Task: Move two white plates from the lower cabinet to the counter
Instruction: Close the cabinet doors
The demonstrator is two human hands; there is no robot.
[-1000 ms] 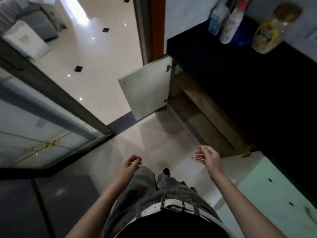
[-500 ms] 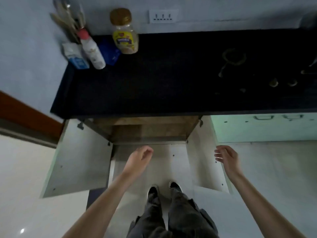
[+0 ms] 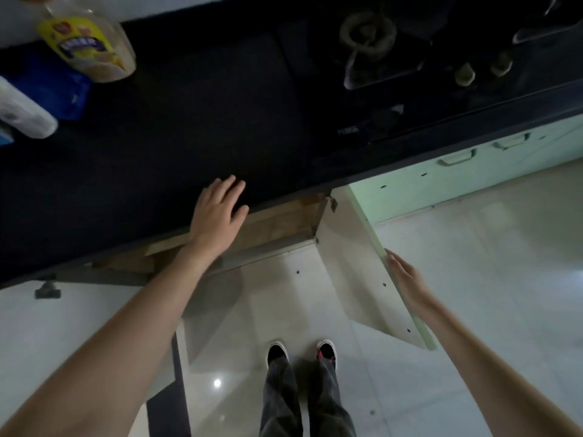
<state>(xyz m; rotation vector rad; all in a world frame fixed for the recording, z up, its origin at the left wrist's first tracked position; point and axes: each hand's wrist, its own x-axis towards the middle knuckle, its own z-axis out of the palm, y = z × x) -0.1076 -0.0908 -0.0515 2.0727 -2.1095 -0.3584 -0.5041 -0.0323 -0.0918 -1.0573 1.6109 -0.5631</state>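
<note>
My left hand (image 3: 217,212) lies flat, fingers spread, on the front edge of the black counter (image 3: 176,146), holding nothing. My right hand (image 3: 407,279) rests with straight fingers against the outer edge of the open right cabinet door (image 3: 362,279). The lower cabinet (image 3: 271,225) below the counter stands open; only its wooden top edge shows. No white plates are visible; the cabinet's inside is hidden under the counter.
The left cabinet door (image 3: 79,326) hangs open at the left. On the counter's far left stand a yellow-labelled jar (image 3: 85,45), a blue packet (image 3: 53,89) and a white bottle (image 3: 22,111). A gas stove (image 3: 410,55) sits at the right. My feet (image 3: 299,354) stand on pale tiles.
The view has moved closer over the counter. My left hand has risen from in front of the cabinet onto the counter edge. My right hand has come against the right door's edge.
</note>
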